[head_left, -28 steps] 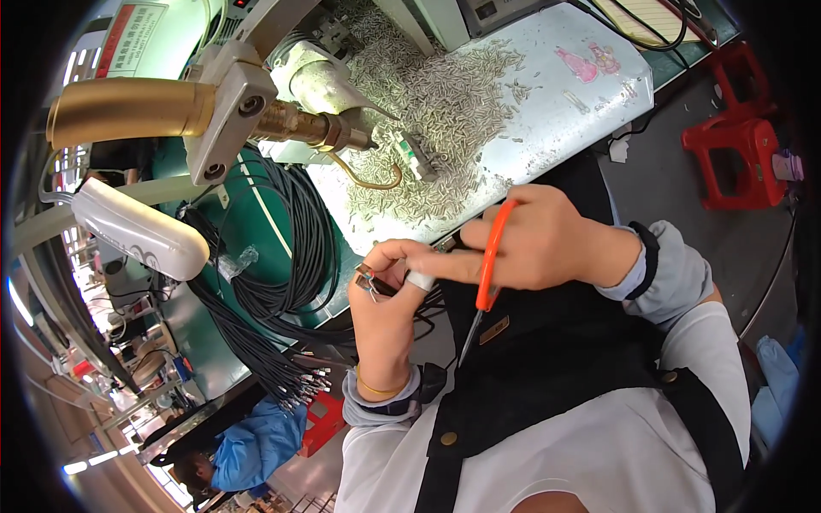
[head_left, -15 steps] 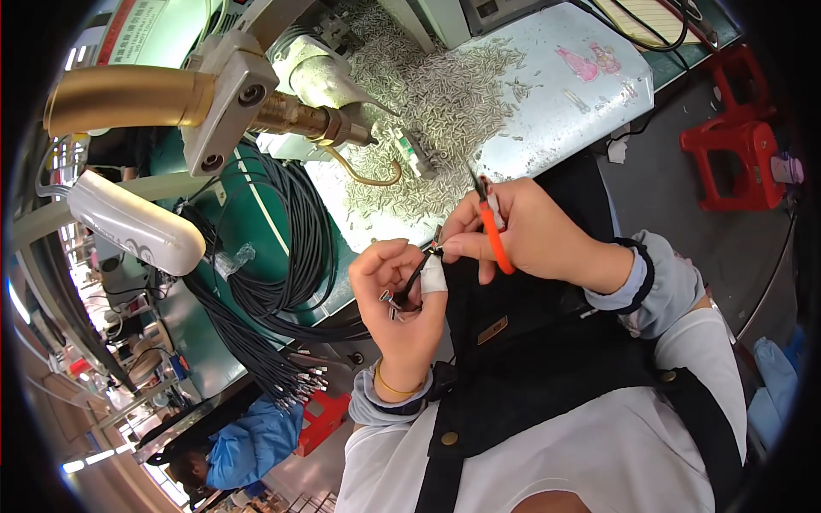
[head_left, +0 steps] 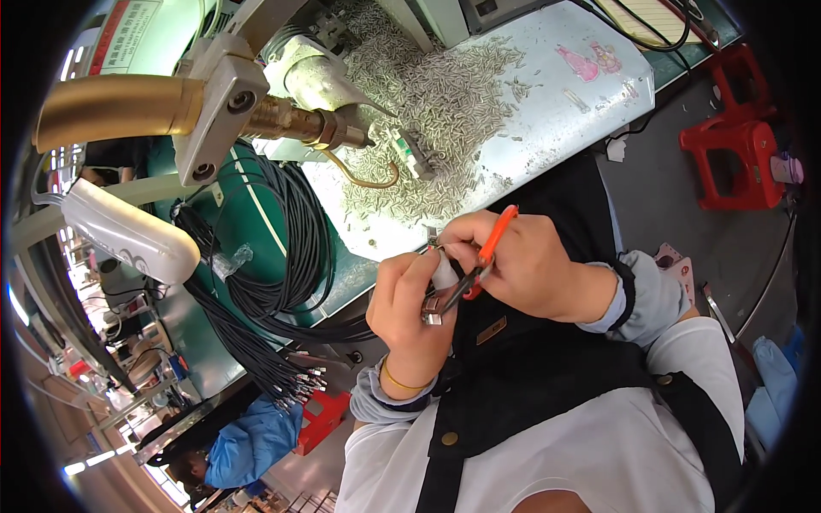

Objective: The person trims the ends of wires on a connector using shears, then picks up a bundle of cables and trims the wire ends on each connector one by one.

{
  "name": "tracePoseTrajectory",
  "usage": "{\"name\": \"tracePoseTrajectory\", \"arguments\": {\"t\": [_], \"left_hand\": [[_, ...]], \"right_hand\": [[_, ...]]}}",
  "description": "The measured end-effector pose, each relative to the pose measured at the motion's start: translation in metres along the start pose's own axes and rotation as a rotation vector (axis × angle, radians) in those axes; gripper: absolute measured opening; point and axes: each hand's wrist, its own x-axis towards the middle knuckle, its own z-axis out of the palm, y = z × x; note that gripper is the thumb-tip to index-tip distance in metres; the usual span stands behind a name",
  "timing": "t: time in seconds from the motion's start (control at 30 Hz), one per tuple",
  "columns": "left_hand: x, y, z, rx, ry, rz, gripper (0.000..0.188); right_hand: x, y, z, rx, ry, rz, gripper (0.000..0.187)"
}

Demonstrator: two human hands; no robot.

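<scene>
My left hand (head_left: 409, 318) is closed on small metal cable connectors (head_left: 433, 319) near its palm, with white wrapping around one finger or thumb. My right hand (head_left: 539, 263) grips a pair of orange-handled pliers (head_left: 491, 243), whose dark jaws point down-left to the connectors. Between the fingertips of both hands a small connector end (head_left: 432, 235) sticks up toward the bench. Much of the cable on these connectors is hidden by my fingers.
Beyond my hands, a pale metal tray (head_left: 590, 111) carries a heap of small metal pieces (head_left: 436, 111). A brass-coloured nozzle fixture (head_left: 286, 120) and a white lamp (head_left: 128, 232) overhang the left. Coiled black cables (head_left: 295, 231) lie on the green bench. Red stools (head_left: 740, 158) stand right.
My right hand has turned the pliers from pointing up to pointing down-left, bringing their jaws to the connectors. My left hand has shifted slightly right and curled its fingers more.
</scene>
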Motion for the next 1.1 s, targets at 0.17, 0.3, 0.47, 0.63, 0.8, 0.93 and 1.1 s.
{"name": "tracePoseTrajectory", "arguments": {"t": [0.17, 0.3, 0.47, 0.63, 0.8, 0.93, 1.1], "left_hand": [[0.005, 0.006, -0.002, -0.412, 0.013, -0.405, 0.018], [0.008, 0.006, -0.006, -0.732, 0.028, -0.623, 0.014], [0.006, 0.002, -0.009, -0.832, 0.059, -0.620, 0.012], [0.006, 0.003, -0.006, -0.711, 0.115, -0.477, 0.013], [0.011, 0.011, -0.003, -0.670, 0.155, -0.438, 0.015], [0.014, 0.006, -0.007, -0.701, 0.090, -0.566, 0.014], [0.033, -0.021, -0.008, -0.969, -0.096, -0.789, 0.009]], "right_hand": [[0.000, 0.005, 0.005, 0.511, -0.022, 0.389, 0.007], [-0.005, 0.012, 0.006, 0.610, -0.046, 0.441, 0.009], [0.002, -0.001, -0.009, 0.239, -0.120, 0.364, 0.021], [-0.001, -0.003, -0.015, -0.185, -0.305, 0.262, 0.032], [-0.007, 0.000, -0.004, -0.160, -0.236, 0.270, 0.034], [-0.012, 0.009, 0.000, -0.115, -0.234, 0.233, 0.031], [-0.004, 0.009, -0.008, 0.239, -0.286, 0.376, 0.025]]}}
